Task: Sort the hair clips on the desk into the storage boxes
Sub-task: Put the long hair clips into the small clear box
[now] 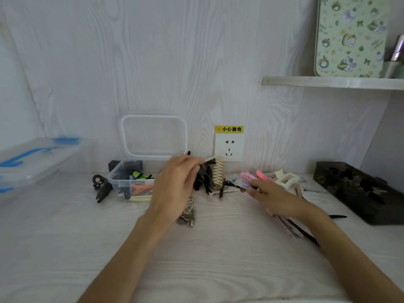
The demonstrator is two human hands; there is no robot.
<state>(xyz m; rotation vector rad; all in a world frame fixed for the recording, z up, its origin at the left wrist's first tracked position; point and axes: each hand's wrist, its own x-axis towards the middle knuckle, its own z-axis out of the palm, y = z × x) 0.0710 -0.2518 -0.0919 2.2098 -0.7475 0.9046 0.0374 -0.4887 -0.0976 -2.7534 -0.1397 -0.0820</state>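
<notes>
Nearest to us the desk was bare pale wood, and our two forearms reached forward over it. Under our right wrist lay a few long flat clips, pink and black, partly hidden by the arm. Our right hand was low on the desk with the fingers bent forward, and it seemed to pinch a thin dark clip at its tip; the blur did not let us be sure. Our left hand was raised a little, and its fingers were pinching a small white-and-black clip above the dark pile. Just under the left hand was a silver metal bunch. Between the hands were black clips and a beige claw clip. Beyond the right hand lay pink clips and a white claw clip. Left of the left hand stood the open clear box, already holding some clips, its lid leaning on the wall, and a black claw clip beside it. Far right of the right hand was a dark box. We judged that the picking step was in hand. The next move would ask us to carry the left clip sideways to the clear box and release it there.
</notes>
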